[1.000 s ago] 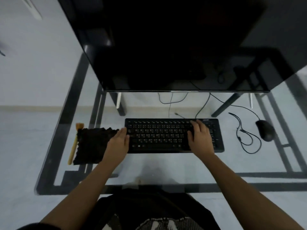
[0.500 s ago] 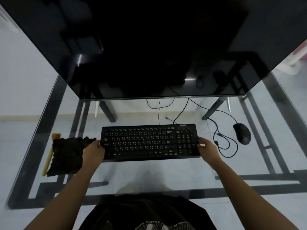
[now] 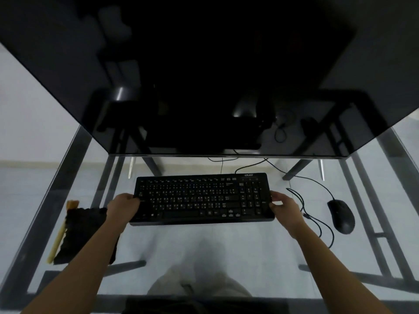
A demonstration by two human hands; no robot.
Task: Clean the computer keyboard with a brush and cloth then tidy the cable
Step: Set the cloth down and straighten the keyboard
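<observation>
Keyboard [image 3: 204, 198] on glass desk [image 3: 249, 248] (dim room).

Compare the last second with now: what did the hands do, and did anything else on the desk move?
The right hand slid off the keys to the right end of the keyboard, and the left hand went to its left end. Both now grip it, fingers curled round the edges. The cloth, brush, mouse and looped cable lie as before.
</observation>
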